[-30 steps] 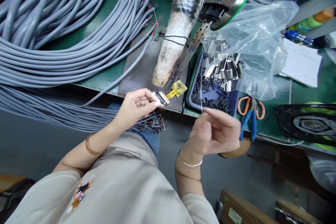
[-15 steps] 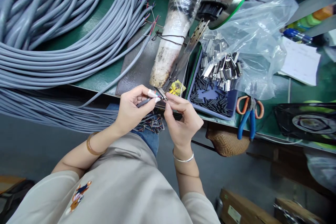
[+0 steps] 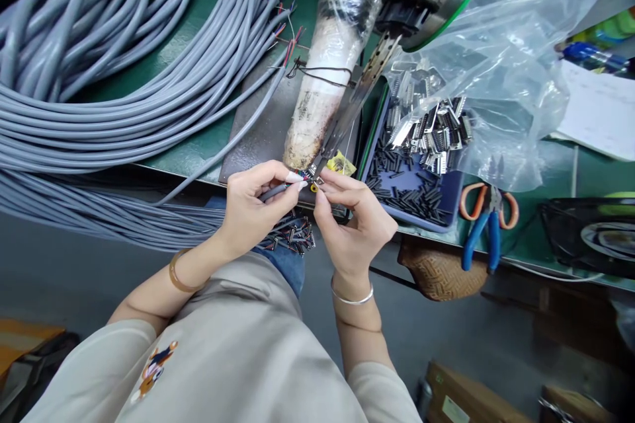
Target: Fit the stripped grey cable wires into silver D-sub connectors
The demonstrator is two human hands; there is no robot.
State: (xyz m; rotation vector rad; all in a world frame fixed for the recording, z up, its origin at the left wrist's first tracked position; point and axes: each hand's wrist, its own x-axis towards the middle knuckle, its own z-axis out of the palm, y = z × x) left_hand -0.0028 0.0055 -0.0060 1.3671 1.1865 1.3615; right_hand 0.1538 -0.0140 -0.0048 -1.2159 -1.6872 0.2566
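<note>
My left hand [image 3: 260,205] is closed, pinching the end of a grey cable [image 3: 276,192] between thumb and forefinger. Small coloured wires emerge at its fingertips and meet a small metal connector [image 3: 312,170]. My right hand [image 3: 353,218] is closed too, its thumb and fingers gripping the connector's right end. A soldering iron [image 3: 364,79] with a perforated barrel slants down to the connector, its tip between my two hands. Just above the fingers opens the stained end of a plastic-wrapped hose [image 3: 315,99]. The fingers and the iron hide much of the connector.
Grey cable coils [image 3: 149,112] cover the left bench. Finished-looking cable ends with connectors [image 3: 295,234] hang below my hands. On the right, a blue tray [image 3: 449,215] holds black sleeves and metal connectors, partly under a plastic bag [image 3: 526,66]. Pliers [image 3: 489,225] overhang the bench edge.
The connector has turned in my fingers, and its row of coloured wires shows less. My right hand has shifted slightly right, and the iron's tip now reaches between the hands.
</note>
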